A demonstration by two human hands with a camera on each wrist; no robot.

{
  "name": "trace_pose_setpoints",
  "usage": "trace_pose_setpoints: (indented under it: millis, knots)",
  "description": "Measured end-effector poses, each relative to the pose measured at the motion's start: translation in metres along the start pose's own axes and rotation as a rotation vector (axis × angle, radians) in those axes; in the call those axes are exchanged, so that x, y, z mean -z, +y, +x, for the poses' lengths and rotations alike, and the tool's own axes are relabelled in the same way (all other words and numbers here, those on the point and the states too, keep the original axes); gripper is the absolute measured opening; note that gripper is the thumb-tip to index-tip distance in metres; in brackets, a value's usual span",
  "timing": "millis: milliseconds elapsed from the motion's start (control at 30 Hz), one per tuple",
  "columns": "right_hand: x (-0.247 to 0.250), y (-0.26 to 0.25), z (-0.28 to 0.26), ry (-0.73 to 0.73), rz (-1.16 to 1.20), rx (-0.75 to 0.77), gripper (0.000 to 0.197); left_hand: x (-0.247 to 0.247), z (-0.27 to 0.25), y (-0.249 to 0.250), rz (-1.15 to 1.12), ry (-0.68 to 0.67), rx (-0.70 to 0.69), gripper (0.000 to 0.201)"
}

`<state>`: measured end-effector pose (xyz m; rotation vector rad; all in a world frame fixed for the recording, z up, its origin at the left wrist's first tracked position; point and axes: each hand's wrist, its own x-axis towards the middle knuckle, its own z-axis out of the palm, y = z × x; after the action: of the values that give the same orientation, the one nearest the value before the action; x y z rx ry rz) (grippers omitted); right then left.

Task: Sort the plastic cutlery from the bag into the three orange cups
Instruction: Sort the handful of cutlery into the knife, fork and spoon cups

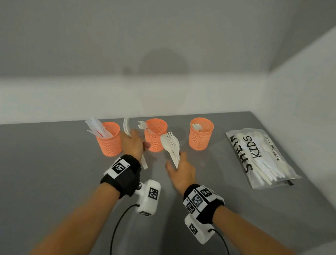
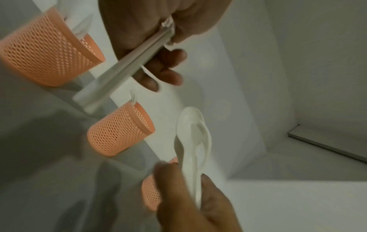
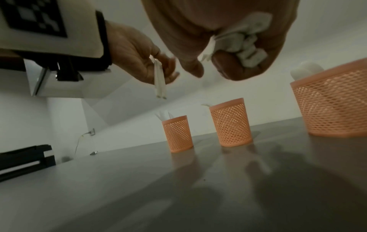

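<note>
Sorting is under way; two forks (image 1: 127, 127) are pinched by the left hand (image 1: 132, 144) between left cup (image 1: 109, 141) and middle cup (image 1: 155, 135); a mixed bundle (image 1: 171, 146) is gripped by the right hand (image 1: 180, 172); bag (image 1: 262, 158) lies on the desk (image 1: 30, 174), part full; forks are judged due for the middle cup next.

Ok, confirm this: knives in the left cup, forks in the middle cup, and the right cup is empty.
One error: the right cup isn't empty; the head view shows white spoons inside it. The left cup does hold knives, and the middle cup forks.

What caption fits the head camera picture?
Two hands hold white plastic cutlery before three orange mesh cups on a grey table.
</note>
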<state>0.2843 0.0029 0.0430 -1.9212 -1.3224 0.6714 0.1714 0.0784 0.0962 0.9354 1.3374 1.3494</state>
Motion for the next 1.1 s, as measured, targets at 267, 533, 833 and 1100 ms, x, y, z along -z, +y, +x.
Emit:
trace_pose_setpoints:
  millis: [267, 533, 833, 1100]
  knots:
    - [0.000, -0.013, -0.002, 0.050, -0.060, 0.119, 0.033, -0.009, -0.042, -0.021, 0.183, -0.224, 0.120, 0.029]
    - [-0.002, -0.010, 0.000, 0.051, -0.045, 0.123, 0.033, -0.017, -0.043, -0.030, 0.177, -0.157, 0.076, 0.016]
    - [0.002, -0.006, -0.001, 0.040, -0.083, 0.120, 0.030, -0.027, -0.043, -0.027, 0.006, -0.158, 0.159, 0.023]
    - [-0.001, 0.001, 0.003, -0.041, 0.000, 0.148, 0.041, -0.018, -0.019, -0.022, 0.055, 0.013, 0.051, 0.026]
